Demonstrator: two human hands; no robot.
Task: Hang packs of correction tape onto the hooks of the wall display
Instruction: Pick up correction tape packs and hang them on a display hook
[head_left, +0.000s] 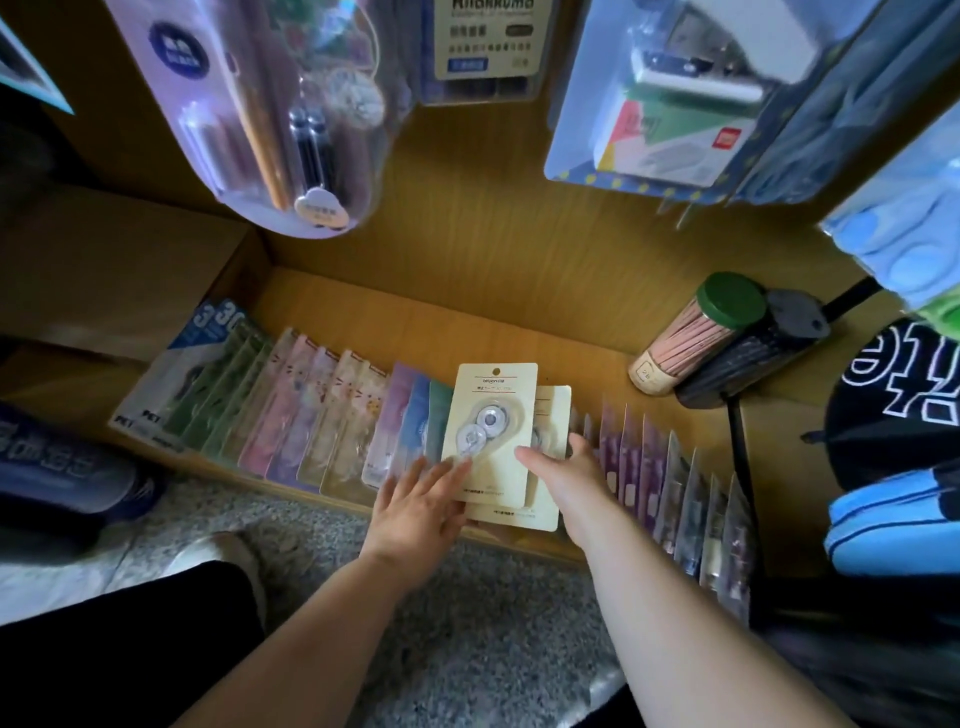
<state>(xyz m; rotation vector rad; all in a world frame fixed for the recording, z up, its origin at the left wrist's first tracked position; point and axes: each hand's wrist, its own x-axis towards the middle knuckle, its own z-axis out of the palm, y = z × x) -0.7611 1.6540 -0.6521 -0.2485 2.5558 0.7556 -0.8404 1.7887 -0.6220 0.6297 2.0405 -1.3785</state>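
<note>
Both hands (423, 506) touch flat cream card packs (491, 426).

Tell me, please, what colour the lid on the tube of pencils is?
Dark green lid, clearest in the head view, the only one.

Wooden shelf (467, 322) carries upright packs (332, 410), pencil tube (691, 338).

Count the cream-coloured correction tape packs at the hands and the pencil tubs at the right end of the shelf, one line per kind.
Cream correction tape packs: 2, the front pack under the left hand and the rear pack beside the right hand
Green-lidded pencil tub: 1
Black pencil tub: 1
Total: 4
</note>
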